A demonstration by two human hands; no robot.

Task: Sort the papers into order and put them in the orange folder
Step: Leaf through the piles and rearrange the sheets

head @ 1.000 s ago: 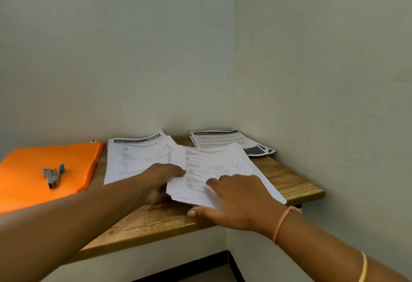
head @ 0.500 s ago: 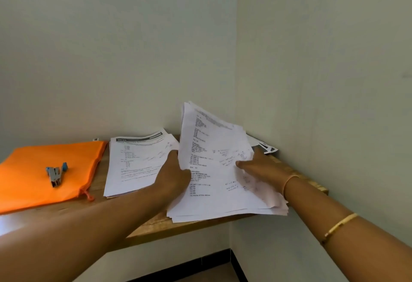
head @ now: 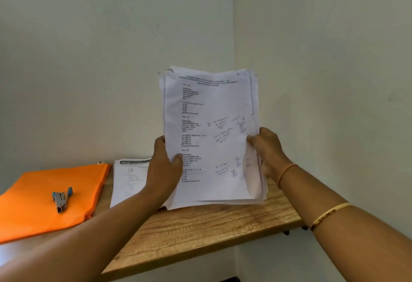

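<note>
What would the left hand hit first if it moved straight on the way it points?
The left hand grips the paper stack by its left edge and points up and away. Nothing else shows ahead, so it would probably meet the pale back wall first; depth is hard to judge.

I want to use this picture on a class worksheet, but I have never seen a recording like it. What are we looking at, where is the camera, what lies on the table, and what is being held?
There is no machine: a person works with two bare hands. The camera is worn on the person's head and looks forward and down, so both arms reach in from below. The left hand and the right hand grip a stack of printed papers by its side edges, holding it upright over the wooden table. On the table lie an orange folder with a small stapler on top and, beside it, more printed sheets.
</note>
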